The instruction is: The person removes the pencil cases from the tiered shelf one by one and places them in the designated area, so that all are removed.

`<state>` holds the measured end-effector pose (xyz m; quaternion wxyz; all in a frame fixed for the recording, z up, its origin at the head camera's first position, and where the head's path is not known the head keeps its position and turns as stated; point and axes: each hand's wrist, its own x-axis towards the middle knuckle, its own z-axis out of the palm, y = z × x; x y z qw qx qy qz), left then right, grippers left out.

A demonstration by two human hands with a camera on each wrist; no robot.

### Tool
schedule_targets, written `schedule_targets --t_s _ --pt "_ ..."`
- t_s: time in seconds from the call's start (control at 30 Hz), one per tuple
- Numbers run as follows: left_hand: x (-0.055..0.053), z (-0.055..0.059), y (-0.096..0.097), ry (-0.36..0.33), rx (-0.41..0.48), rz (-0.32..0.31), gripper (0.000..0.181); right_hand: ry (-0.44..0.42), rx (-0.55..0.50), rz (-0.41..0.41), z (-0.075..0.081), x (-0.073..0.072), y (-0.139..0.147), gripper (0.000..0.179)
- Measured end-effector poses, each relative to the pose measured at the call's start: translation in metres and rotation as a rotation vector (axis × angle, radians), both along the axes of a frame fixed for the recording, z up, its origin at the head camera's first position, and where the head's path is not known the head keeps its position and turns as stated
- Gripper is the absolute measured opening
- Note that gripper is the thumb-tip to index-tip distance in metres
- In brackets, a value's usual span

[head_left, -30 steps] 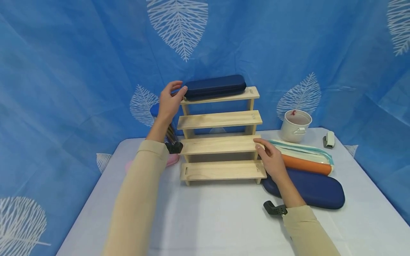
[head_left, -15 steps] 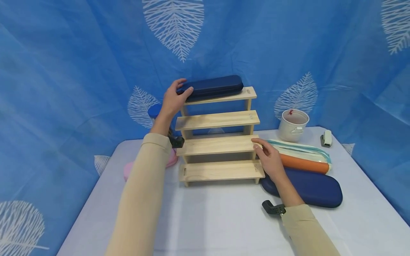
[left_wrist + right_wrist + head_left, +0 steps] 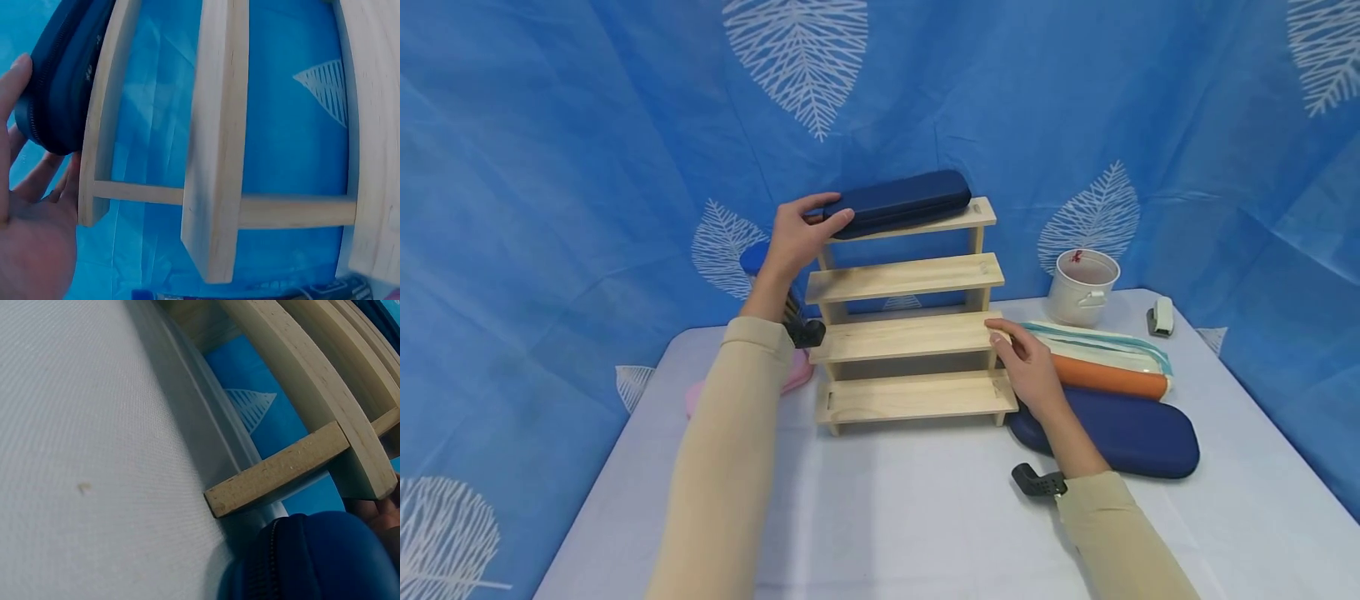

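Observation:
A navy zippered case (image 3: 898,202) lies lengthwise on the top tier of a wooden stepped shelf (image 3: 910,335), slightly askew to the board. My left hand (image 3: 797,235) holds its left end, the thumb on the front side and the fingers behind. From the left wrist, the case (image 3: 59,94) shows its zip, with the thumb against it and fingers under its end. My right hand (image 3: 1032,371) pinches the right end of the second tier from the bottom. In the right wrist view only a bit of that hand (image 3: 384,515) shows beyond the board.
Right of the shelf lie a second navy case (image 3: 1120,433) and an orange-and-clear pouch (image 3: 1105,371). Behind them stand a white pot (image 3: 1082,290) and a stapler (image 3: 1161,317). A pink case (image 3: 797,372) and a blue-topped pen holder (image 3: 752,258) sit left, partly hidden by my arm.
My left hand has closed further around the case's left end, and the case has turned a little, its right end toward the back. My right hand stays on the shelf.

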<state>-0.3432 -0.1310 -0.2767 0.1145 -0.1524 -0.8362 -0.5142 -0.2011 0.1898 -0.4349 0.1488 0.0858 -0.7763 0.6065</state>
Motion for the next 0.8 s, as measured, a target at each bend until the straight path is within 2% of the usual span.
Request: schedule_targets --t_s 0.17,0.3,0.6,0.8 --pt "0.005 0.0 -0.003 0.029 0.112 -0.003 0.055 -0.008 -0.001 0.003 0.003 0.001 -0.002 0.034" --pt "0.009 -0.006 -0.007 0.061 0.189 -0.018 0.052 -0.017 -0.014 0.006 0.002 0.001 -0.001 0.033" --pt "0.021 -0.03 -0.023 0.157 0.222 0.05 0.042 -0.038 0.022 -0.013 0.002 0.003 -0.001 0.034" --pt "0.025 -0.032 -0.031 0.158 0.296 0.012 0.04 -0.032 -0.006 -0.007 0.003 0.002 0.0 0.034"
